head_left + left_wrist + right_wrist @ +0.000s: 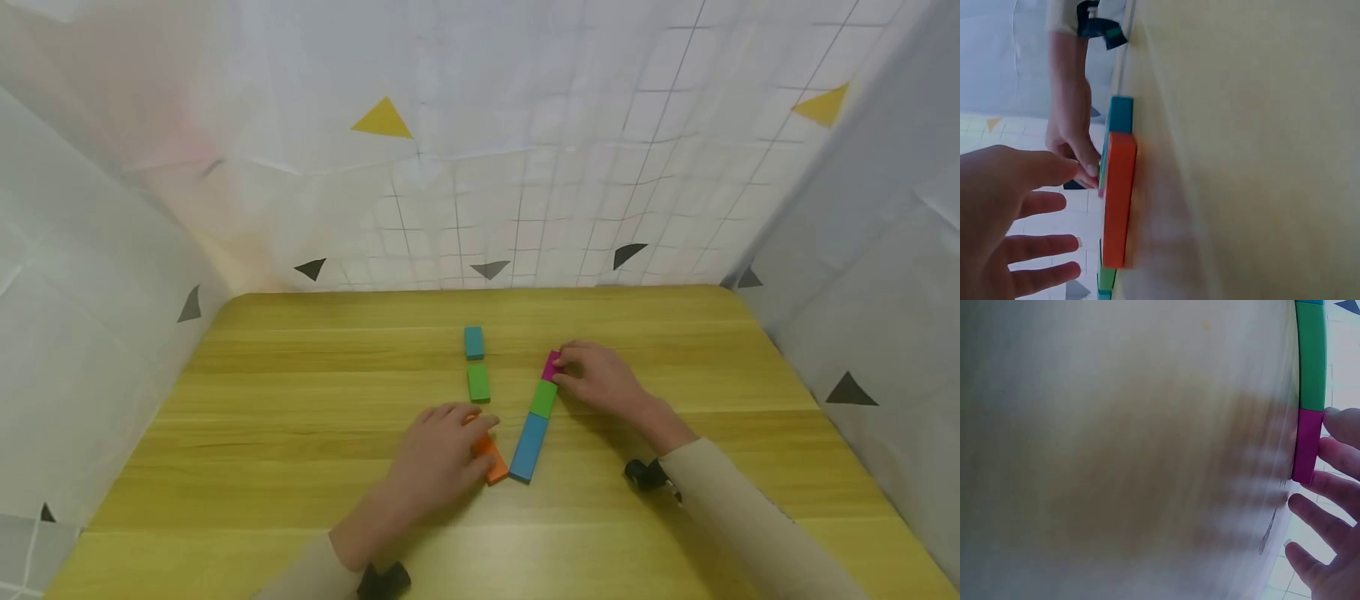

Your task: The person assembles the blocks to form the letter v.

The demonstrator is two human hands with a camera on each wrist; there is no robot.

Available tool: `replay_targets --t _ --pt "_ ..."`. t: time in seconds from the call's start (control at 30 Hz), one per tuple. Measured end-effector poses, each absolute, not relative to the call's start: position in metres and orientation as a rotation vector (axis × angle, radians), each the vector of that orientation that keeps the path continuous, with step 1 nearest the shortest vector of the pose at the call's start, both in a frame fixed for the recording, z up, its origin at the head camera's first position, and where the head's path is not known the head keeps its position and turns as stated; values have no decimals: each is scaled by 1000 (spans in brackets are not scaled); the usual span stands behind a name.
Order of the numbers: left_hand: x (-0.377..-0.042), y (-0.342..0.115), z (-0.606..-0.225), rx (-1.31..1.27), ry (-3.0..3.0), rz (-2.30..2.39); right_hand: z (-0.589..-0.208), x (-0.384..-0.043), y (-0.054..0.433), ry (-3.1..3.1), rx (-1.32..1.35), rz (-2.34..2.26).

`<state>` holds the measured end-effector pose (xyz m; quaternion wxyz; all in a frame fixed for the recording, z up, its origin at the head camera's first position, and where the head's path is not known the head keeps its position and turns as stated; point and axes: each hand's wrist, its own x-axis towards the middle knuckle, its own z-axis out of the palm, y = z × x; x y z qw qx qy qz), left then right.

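My left hand (pixel 442 454) is over an orange block (pixel 495 467), its fingers loosely spread; in the left wrist view a gap shows between those fingertips and the orange block (pixel 1120 200). My right hand (pixel 603 379) touches a magenta block (pixel 550 365) at the far end of a slanted row. The right wrist view shows the thumb and nearest fingers, fairly straight, against the magenta block (pixel 1307 447). A green block (pixel 543 399) adjoins it, followed by a longer blue block (pixel 529 447). The blue block's near end lies close to the orange block's near end.
Beyond the left hand, a green block (pixel 478 383) and a smaller blue block (pixel 473 342) lie one behind the other with a small gap. All lie on a wooden table (pixel 300 383). White sheets (pixel 487 192) with dark and yellow triangles enclose its back and sides.
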<state>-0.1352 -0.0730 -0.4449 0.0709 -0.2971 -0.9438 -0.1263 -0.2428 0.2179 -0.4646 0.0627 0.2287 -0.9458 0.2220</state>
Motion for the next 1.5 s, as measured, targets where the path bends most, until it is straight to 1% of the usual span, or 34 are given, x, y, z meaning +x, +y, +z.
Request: replay_targets --t 0.27,0.63,1.5 --pt "-160 -81 -446 -852 -2848 -397 -465 -243 219 -2859 683 657" --pt "-183 -92 -455 -823 -2875 -435 -461 -243 217 -2881 680 647" --pt "-219 -93 -450 -794 -2934 -528 -460 -246 217 -2906 669 641"
